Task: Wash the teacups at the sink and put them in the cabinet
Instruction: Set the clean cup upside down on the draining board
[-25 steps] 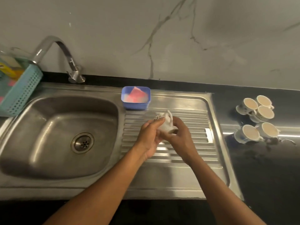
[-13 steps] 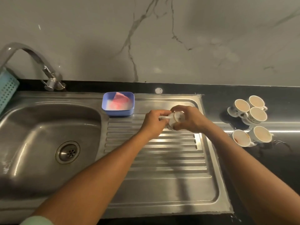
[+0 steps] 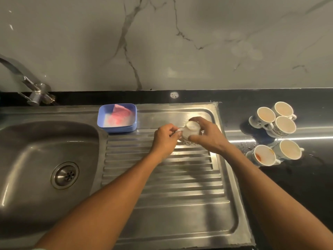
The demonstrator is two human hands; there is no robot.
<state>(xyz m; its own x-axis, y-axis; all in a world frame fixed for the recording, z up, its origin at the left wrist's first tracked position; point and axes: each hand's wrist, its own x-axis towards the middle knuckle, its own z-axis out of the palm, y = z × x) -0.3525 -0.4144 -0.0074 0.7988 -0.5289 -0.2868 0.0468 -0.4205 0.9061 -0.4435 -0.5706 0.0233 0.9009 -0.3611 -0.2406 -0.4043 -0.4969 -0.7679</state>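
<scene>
While the left hand [image 3: 164,139] pinches its handle and the right hand [image 3: 207,136] curls its fingers [image 3: 198,121] round the body, one teacup [image 3: 190,133] is held base-up at the far end of the drainboard [image 3: 180,195], probably to drain. Five more teacups [image 3: 285,126] cluster on the dark worktop [image 3: 297,186] to the right, one stained orange, so likely unwashed. One blue dish [image 3: 117,117] sits to the left.

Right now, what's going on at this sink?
A person holds a small white patterned teacup base-up over the ribbed steel drainboard: left hand pinching its handle, right hand gripping its body. Five more white teacups, one stained orange inside, wait on the black counter to the right.
</scene>
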